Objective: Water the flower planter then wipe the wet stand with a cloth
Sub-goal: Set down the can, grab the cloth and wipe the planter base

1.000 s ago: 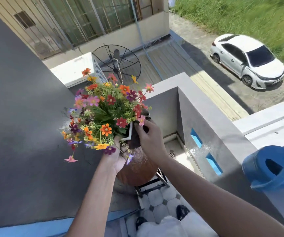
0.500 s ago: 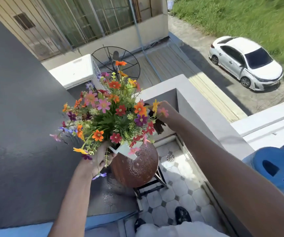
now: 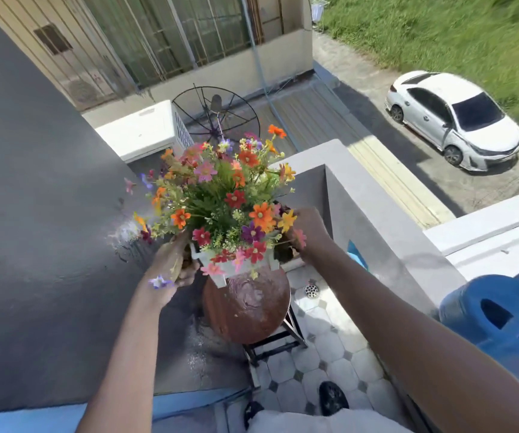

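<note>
A white planter point(image 3: 236, 268) full of orange, red, pink and purple flowers point(image 3: 220, 195) is held in the air above a round brown stand point(image 3: 248, 307). My left hand point(image 3: 173, 264) grips its left end. My right hand point(image 3: 309, 231) holds its right end, partly hidden behind the blooms. The stand's top is wet, with drops and streaks shining on it. Its dark metal legs point(image 3: 278, 345) rest on the tiled floor. No cloth can be seen.
A blue watering can point(image 3: 498, 314) sits on the grey parapet point(image 3: 373, 226) at the right. A dark wall point(image 3: 33, 245) rises at the left, wet near the planter. A floor drain point(image 3: 311, 289) lies beyond the stand. Far below are a satellite dish point(image 3: 216, 115) and a white car point(image 3: 453, 120).
The planter has been lifted off the stand and moved up and to the right, exposing the wet top. My right hand shifted from the pot's rim to its far right end.
</note>
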